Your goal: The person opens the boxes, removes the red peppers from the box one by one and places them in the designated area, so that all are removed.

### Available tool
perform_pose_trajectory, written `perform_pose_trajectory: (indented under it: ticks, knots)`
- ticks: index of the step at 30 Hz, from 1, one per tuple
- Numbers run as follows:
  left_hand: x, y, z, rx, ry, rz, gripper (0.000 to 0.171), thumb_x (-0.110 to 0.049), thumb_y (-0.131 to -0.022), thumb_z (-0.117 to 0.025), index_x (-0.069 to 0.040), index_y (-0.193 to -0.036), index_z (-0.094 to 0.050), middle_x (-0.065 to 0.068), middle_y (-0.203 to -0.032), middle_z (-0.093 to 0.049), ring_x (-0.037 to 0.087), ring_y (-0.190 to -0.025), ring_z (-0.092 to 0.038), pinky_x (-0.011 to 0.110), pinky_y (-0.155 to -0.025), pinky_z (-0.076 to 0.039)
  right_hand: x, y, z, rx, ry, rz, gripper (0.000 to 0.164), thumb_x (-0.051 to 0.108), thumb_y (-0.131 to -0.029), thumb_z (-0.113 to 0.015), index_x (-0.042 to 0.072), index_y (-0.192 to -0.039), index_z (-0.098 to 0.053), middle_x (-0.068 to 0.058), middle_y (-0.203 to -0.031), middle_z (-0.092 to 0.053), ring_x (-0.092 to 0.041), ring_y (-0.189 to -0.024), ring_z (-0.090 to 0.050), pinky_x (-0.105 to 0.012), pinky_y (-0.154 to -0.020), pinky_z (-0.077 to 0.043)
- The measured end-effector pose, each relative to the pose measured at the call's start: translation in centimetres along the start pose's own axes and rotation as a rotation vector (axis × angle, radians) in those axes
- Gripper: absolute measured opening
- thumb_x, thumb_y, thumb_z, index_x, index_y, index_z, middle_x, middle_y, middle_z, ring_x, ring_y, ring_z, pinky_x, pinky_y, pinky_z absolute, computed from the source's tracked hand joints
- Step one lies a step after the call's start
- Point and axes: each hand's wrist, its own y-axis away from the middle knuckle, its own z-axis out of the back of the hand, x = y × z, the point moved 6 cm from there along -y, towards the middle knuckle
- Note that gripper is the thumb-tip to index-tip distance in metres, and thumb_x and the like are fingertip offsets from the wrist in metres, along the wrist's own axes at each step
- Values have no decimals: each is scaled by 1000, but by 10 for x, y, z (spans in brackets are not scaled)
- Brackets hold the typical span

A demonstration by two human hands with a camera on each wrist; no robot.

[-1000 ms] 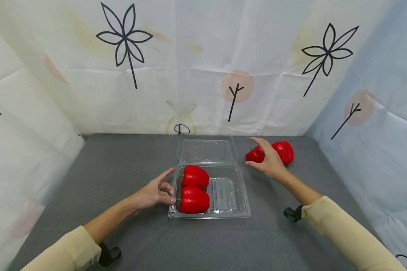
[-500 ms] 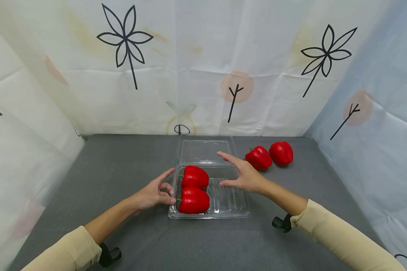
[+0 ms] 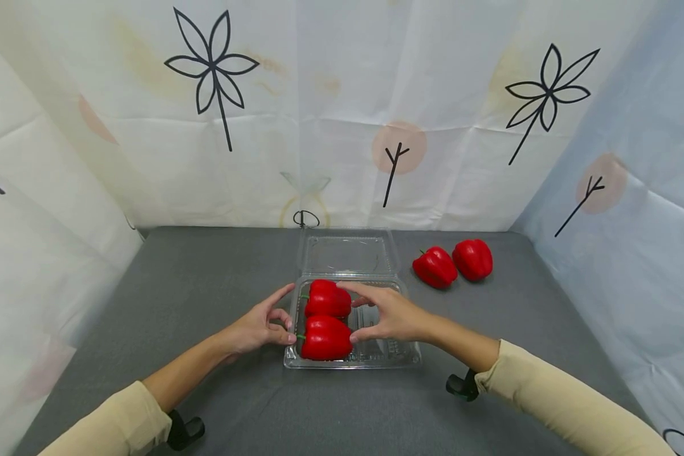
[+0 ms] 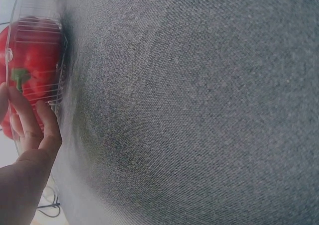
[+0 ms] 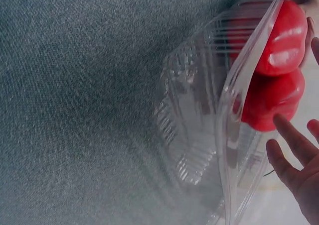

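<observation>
Two red bell peppers lie one behind the other in the left half of a clear plastic clamshell container [image 3: 387, 364]. These are the rear pepper [image 3: 326, 299] and the front pepper [image 3: 325, 339]. My left hand [image 3: 256, 326] touches the container's left rim, index finger extended and thumb at the edge. Beside the peppers' right side is my right hand [image 3: 396, 313], held over the tray with thumb and fingers spread. Its thumb tip is at the front pepper and its index tip at the rear one; contact is unclear. In the right wrist view the right fingers [image 5: 294, 140] look loosely spread.
The container's clear lid [image 3: 344, 253] lies open toward the back. Two more red bell peppers, a left one [image 3: 435, 267] and a right one [image 3: 473, 259], lie on the grey table [image 3: 234, 405] at the back right. A patterned white cloth [image 3: 330, 95] hangs behind.
My right hand has moved left and toward me, from around the back-right peppers to the pair in the container. The left hand stays at the rim. No pepper has visibly shifted.
</observation>
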Motion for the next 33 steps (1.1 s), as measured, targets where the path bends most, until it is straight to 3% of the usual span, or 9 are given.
perform_pose_trajectory:
  ticks: [12,21,33]
  knots:
    - [0,0,1,-9,-11,20,100,-3,-87,-75,-15,-160,-7,10,-94,-56,26,-76,-62,31,-81,-53,7,-6,-20,115,-91,48,79,23,-85,-80,8,-151,-39,-12,-146,-51,-28,-123,-59,-54,-99,-46]
    - [1,-1,1,-7,-8,14,100,-3,-87,-75,-15,-160,-7,10,-94,-56,27,-77,-63,32,-82,-53,7,-11,-26,131,-80,49,77,25,-86,-79,8,-150,-41,-10,-145,-53,-28,-125,-58,-51,-100,-46]
    - [2,-1,2,-6,-11,18,100,-4,-87,-75,-15,-160,-7,10,-94,-56,26,-77,-62,32,-82,-53,11,-22,-27,150,12,0,75,21,-82,-83,11,-146,-47,-4,-135,-58,-17,-113,-60,-44,-95,-50]
